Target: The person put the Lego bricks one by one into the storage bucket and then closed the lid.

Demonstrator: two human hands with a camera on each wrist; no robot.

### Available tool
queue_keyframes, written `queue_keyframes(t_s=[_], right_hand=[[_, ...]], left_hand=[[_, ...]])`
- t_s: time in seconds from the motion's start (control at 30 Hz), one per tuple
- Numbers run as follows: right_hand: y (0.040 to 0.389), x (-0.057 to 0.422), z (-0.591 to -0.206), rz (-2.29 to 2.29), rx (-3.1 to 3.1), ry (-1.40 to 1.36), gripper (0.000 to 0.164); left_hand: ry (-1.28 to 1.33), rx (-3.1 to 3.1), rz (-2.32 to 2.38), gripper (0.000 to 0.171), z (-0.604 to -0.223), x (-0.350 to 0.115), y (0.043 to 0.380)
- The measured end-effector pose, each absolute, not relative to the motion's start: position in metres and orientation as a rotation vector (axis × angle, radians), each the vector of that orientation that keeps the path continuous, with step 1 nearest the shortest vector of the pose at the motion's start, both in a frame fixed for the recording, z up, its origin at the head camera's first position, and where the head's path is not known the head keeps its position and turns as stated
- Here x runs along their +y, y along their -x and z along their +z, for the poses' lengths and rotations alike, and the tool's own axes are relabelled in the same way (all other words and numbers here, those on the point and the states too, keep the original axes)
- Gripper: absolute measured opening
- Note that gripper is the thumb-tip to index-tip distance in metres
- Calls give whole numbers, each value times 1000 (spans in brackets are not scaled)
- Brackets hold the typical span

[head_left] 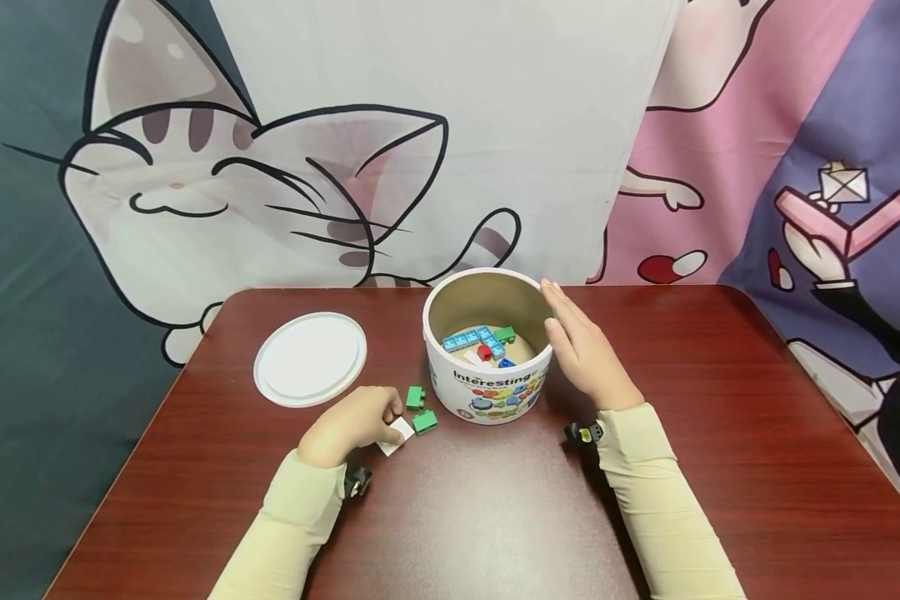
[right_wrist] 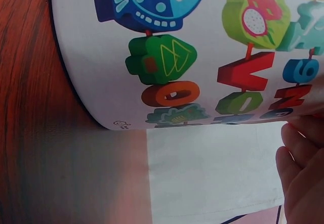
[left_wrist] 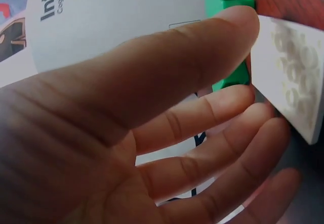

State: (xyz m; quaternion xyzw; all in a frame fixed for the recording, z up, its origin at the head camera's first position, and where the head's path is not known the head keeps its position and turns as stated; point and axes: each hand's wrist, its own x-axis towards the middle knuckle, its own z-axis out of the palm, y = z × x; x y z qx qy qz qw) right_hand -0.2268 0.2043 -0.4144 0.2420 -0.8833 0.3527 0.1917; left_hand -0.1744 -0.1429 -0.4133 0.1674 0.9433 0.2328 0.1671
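Left of the bucket point(head_left: 487, 402), beside green bricks point(head_left: 424, 422) lying on the tabletop point(head_left: 510, 517), the left hand point(head_left: 351, 423) is touching a white brick point(left_wrist: 291, 72), fingers curving, whether gripping I cannot tell; the right hand's point(head_left: 591, 358) straight fingers are resting against the bucket.

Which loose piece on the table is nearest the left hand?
The flat white piece, partly under the left hand; the two green blocks lie farther off, closer to the bucket.

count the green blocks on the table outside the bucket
2: the farther green block lies between the left hand and the bucket; the nearer green block is beside the white piece. The hand may hide more.
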Motion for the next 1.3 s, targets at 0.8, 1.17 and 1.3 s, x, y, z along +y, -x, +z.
queue_keyframes(t_s=[0.8,1.17,1.3], right_hand=[[225,203,-413,1005,-2505,-675,53],[226,204,-412,1006,-2509,-672,53],[226,204,-414,1002,-2514,-668,54]], left_hand=[[-555,2758,497,37,-415,-135,170],[-617,2762,625,32,-407,-146,178],[-658,2803,660,31,-401,-150,183]])
